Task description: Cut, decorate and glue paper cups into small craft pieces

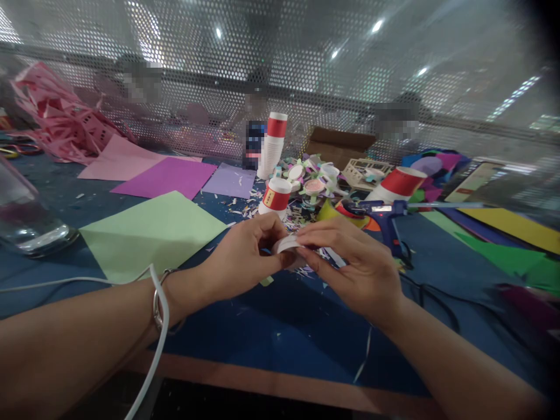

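My left hand (256, 248) and my right hand (350, 256) meet over the near middle of the blue table. Between them is a small white curved piece (289, 244), perhaps paper or a cut cup part; its exact kind is hard to make out. Fingers of my left hand are closed round its left side, while my right thumb and fingers pinch its right edge. Just beyond stands a red and white paper cup (276, 197). Behind that cup is a tall stack of paper cups (272, 146). Paper scraps lie under and around my hands.
A blue glue gun (387, 219) stands right of my hands, its cord trailing. Green paper (153, 233) and purple paper (168, 177) lie left, near a clear glass vessel (30, 210). Small paper crafts (312, 178) are heaped behind. A perforated metal screen (196, 81) borders the back.
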Motion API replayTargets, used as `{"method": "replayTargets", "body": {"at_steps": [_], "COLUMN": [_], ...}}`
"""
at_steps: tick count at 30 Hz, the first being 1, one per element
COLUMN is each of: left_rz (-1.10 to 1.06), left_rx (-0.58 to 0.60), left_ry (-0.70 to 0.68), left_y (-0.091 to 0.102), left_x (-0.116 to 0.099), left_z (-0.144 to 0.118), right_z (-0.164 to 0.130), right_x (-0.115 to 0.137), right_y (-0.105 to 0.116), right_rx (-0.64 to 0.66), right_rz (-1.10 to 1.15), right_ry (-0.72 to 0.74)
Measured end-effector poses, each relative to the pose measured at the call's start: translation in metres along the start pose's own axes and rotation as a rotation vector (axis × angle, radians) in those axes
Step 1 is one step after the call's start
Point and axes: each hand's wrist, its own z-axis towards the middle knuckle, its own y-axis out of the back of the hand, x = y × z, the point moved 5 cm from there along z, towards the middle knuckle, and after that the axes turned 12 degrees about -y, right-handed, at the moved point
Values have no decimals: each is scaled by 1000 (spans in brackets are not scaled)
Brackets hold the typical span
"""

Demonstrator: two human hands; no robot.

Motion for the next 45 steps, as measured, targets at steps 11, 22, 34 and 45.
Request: {"method": "replayTargets", "body": {"at_steps": [11, 22, 34, 45], "left_rz": [-161, -390, -417, -603], "left_rx": [12, -25, -30, -164], "left_ry": [86, 129, 168, 251], "left_y": [-3, -3, -4, 5], "left_x": [5, 0, 3, -2], "left_z": [2, 5, 3, 8], "right_z": [-1, -1, 1, 0], "right_x": [-2, -4, -3, -9], "right_y": [-2, -1, -2, 4], "right_rx": [26, 21, 5, -7], "right_rz": [-18, -16, 22, -2], "right_ry": [20, 22, 64, -73]}}
